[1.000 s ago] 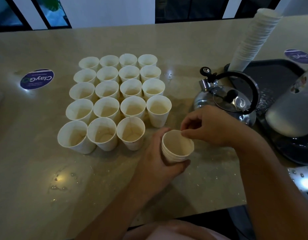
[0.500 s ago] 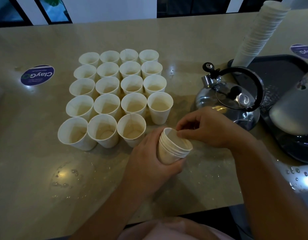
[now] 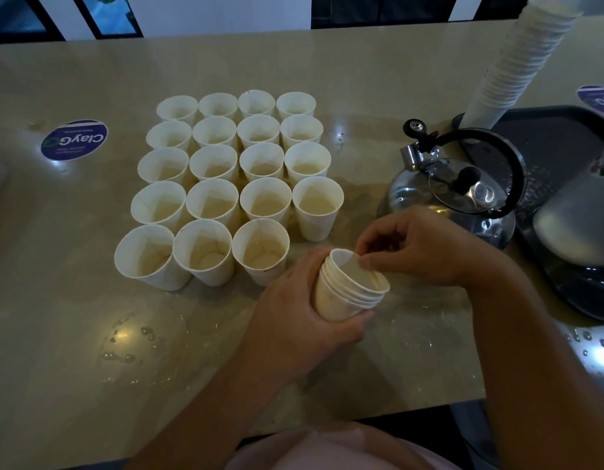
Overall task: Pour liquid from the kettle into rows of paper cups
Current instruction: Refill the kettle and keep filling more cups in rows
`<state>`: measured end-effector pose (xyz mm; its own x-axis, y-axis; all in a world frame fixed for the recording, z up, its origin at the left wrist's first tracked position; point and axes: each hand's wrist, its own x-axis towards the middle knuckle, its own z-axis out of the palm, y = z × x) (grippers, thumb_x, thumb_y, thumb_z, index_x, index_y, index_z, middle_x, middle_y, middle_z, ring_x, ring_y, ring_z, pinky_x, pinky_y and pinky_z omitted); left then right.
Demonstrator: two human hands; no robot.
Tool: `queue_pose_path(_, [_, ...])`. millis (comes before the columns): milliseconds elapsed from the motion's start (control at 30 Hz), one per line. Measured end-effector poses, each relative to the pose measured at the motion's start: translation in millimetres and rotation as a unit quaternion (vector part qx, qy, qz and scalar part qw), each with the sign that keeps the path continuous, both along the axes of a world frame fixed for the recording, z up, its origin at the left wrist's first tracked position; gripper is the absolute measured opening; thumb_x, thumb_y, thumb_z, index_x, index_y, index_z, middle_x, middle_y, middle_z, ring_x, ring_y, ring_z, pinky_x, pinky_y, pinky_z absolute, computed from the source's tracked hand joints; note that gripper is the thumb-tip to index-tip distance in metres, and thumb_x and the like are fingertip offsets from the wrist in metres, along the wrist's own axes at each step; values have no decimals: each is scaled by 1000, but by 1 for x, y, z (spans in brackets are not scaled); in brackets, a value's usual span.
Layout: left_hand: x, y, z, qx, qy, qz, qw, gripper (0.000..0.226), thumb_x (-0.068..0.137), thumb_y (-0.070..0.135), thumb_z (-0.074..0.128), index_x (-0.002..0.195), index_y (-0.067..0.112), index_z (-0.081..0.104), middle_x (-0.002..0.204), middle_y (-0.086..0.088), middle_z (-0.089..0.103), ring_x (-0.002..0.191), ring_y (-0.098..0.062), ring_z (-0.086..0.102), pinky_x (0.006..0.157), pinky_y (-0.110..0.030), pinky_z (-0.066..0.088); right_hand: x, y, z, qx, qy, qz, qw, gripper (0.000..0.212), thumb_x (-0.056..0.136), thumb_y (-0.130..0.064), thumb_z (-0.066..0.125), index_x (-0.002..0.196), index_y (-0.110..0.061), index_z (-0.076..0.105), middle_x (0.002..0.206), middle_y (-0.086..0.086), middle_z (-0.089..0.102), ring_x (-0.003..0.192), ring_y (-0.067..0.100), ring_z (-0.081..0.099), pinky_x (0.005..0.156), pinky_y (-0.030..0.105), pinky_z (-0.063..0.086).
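Since a second ago, the small nested stack [image 3: 348, 293] has tilted further toward the right and its separate rims now show as steps, where before it looked almost like one cup. Left hand [image 3: 294, 313] wraps around the side of that stack, fingers and thumb curled on it, holding it just above the counter [image 3: 73, 334]. Right hand [image 3: 419, 245] pinches the rim of the innermost cup with thumb and fingertips, the other fingers curled above it.

Nineteen cups [image 3: 232, 184] stand upright in a grid left of the hands, four rows of four and a near row of three (the near right corner spot is bare). Several hold pale liquid; how full each one is I cannot tell. Behind the right hand sits the kettle [image 3: 456, 188], steel with a black arched handle, lid on, on the counter beside a dark tray [image 3: 558, 140]. A tall stack of cups [image 3: 511, 62] leans at the tray's far edge. Drops of water glint on the counter near the left forearm
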<state>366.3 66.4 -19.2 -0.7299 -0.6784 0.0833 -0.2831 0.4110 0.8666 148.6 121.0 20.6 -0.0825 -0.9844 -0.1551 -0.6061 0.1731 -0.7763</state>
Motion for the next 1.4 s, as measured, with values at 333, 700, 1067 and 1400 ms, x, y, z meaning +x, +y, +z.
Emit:
queue_pose_path(333, [-2, 8, -7, 55, -12, 92, 994, 60, 67, 54, 80, 115, 48, 46, 104, 28, 62, 89, 5, 63, 67, -19, 54, 4, -5, 1, -54, -47, -7, 997, 21, 81, -58, 70, 86, -38, 70, 85, -11, 70, 75, 1, 63, 68, 15, 50])
queue_pose_path(700, [-2, 5, -11, 150, -15, 87, 985, 46, 72, 49, 81, 106, 44, 50, 102, 30, 62, 88, 7, 63, 64, -18, 48, 4, 2, -3, -58, -36, 80, 994, 15, 76, -47, 75, 88, -38, 76, 96, -13, 60, 87, 18, 58, 74, 35, 52])
queue_pose_path(1067, [-5, -4, -5, 174, -17, 75, 982, 56, 73, 50, 79, 116, 51, 43, 105, 24, 62, 93, 7, 62, 66, -18, 52, 8, -6, -3, -127, 7, 66, 990, 8, 82, -33, 70, 89, -36, 69, 96, -18, 55, 81, 2, 54, 71, 8, 40])
queue_pose_path(1400, [15, 12, -32, 146, -20, 57, 987, 70, 64, 50, 83, 122, 51, 44, 108, 21, 64, 97, 2, 63, 74, -19, 52, -13, 8, 37, -268, 37, -81, 959, 6, 87, -26, 74, 87, -20, 72, 86, 9, 68, 75, 35, 64, 65, 41, 53])
